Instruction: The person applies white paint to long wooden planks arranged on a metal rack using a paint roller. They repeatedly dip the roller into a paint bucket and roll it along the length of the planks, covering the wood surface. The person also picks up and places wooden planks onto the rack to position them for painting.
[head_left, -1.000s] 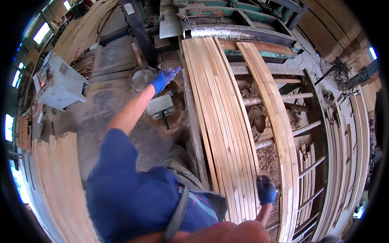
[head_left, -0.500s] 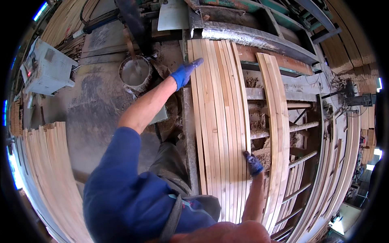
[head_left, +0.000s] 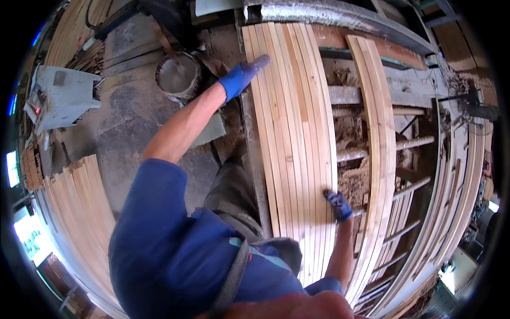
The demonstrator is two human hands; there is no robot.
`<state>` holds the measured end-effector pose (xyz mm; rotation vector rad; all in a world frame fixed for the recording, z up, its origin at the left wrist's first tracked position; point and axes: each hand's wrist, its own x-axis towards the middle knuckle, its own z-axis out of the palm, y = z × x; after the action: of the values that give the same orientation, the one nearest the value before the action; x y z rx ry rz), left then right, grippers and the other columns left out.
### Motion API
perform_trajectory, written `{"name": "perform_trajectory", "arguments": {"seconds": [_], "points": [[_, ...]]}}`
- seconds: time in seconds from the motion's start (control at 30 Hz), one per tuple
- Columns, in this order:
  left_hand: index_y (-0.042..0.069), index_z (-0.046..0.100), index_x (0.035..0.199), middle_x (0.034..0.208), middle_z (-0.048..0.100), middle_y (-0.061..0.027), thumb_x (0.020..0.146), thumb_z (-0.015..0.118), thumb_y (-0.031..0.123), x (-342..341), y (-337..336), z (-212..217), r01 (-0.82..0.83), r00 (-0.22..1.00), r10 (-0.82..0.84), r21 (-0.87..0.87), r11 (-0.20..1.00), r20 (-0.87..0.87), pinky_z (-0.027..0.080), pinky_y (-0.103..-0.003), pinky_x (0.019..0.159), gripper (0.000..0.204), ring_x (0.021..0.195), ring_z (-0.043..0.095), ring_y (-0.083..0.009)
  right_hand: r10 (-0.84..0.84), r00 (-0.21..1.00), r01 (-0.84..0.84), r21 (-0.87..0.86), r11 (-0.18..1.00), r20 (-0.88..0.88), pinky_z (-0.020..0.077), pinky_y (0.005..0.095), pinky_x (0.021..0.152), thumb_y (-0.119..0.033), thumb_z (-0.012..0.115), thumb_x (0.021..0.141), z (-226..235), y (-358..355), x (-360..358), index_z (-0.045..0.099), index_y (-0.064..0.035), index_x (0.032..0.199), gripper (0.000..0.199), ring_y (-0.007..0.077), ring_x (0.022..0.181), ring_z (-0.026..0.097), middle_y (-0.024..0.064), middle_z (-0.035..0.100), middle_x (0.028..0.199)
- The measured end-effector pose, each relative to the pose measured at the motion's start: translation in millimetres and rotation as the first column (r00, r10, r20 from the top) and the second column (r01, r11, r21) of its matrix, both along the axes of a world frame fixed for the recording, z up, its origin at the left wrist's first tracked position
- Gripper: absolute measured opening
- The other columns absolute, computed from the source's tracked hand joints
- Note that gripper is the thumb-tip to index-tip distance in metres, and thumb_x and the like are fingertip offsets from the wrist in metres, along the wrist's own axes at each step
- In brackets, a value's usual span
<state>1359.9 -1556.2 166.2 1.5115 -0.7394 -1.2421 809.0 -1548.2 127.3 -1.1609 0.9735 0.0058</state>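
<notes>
Flanking wooden strips (head_left: pixel 297 143): gloved fingers (head_left: pixel 259 63)

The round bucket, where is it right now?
In the head view, the round bucket sits toward the upper left, between the left hand and the pale grey cabinet.

Wood strips (head_left: pixel 297 154): left hand (head_left: pixel 243 78), right hand (head_left: pixel 338 205) at opposite edges.

This looks like a woodworking workshop: long wooden strips (head_left: pixel 295 138), stacked boards (head_left: pixel 79 196), rollers (head_left: pixel 415 142) and sawdust (head_left: pixel 355 183).
</notes>
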Motion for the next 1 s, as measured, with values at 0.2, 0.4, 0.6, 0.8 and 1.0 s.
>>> {"name": "perform_trajectory", "arguments": {"seconds": [0.2, 0.4, 0.6, 0.8, 1.0], "points": [[0.0, 0.052, 0.137, 0.132, 0.059, -0.016, 0.088, 0.063, 0.056, -4.2, -2.1, -31.9, -0.26, 0.965, 0.259, 0.123, 0.958, 0.03, 0.045, -0.034, 0.101, 0.075, 0.115, 0.061, -0.0213, -0.152, 0.987, 0.148, -0.079, 0.986, -0.045, 0.0474, 0.0283, 0.092, -0.027, 0.067, 0.09, 19.0, 4.3, 11.6, 0.059, 0.0027, 0.126, 0.047, 0.0146, 0.102, 0.061, 0.0076, 0.068, 0.112], [-0.001, 0.051, 0.137, 0.137, 0.055, -0.0114, 0.09, 0.063, 0.051, -5.0, 8.8, -0.9, -0.252, 0.965, 0.246, -0.072, 0.965, -0.09, 0.037, -0.034, 0.108, 0.071, 0.125, 0.05, -0.0209, -0.367, 0.889, 0.113, -0.646, 0.755, -0.273, 0.0512, 0.0334, 0.086, -0.031, 0.067, 0.092, 62.2, 34.4, 42.1, 0.055, -0.0008, 0.13, 0.05, 0.0219, 0.097, 0.065, 0.0158, 0.068, 0.11], [0.005, 0.041, 0.145, 0.139, 0.052, -0.017, 0.103, 0.035, 0.045, -9.2, 43.6, 56.5, 0.089, 0.883, -0.037, 0.09, 0.992, -0.468, 0.045, -0.042, 0.104, 0.059, 0.124, 0.053, -0.0265, -0.55, 0.819, 0.063, -0.927, 0.37, -0.164, 0.0524, 0.041, 0.085, -0.028, 0.073, 0.086, 129.8, 99.4, 33.5, 0.061, -0.0014, 0.123, 0.047, 0.0324, 0.098, 0.067, 0.0201, 0.069, 0.109], [0.007, 0.04, 0.147, 0.145, 0.046, -0.0084, 0.093, 0.058, 0.051, -53.2, -58.0, -78.8, 0.053, 0.95, -0.089, -0.128, 0.99, -0.298, 0.036, -0.039, 0.11, 0.072, 0.129, 0.046, -0.0225, -0.887, 0.454, 0.306, -0.919, 0.248, -0.087, 0.053, 0.0346, 0.086, -0.009, 0.067, 0.09, 146.3, 206.9, 0.2, 0.062, 0.0007, 0.118, 0.031, 0.0254, 0.096, 0.069, 0.0157, 0.07, 0.107], [0.004, 0.047, 0.142, 0.14, 0.053, -0.0103, 0.091, 0.061, 0.049, 57.3, -20.0, -63.0, -0.194, 0.879, 0.153, -0.047, 0.98, -0.452, 0.041, -0.037, 0.108, 0.069, 0.127, 0.051, -0.0232, -0.674, 0.738, 0.384, -0.814, 0.435, -0.013, 0.0541, 0.0334, 0.084, -0.002, 0.062, 0.091, 116.3, 198.8, 95.5, 0.062, 0.0002, 0.118, 0.027, 0.0224, 0.096, 0.069, 0.0152, 0.069, 0.11]]}}
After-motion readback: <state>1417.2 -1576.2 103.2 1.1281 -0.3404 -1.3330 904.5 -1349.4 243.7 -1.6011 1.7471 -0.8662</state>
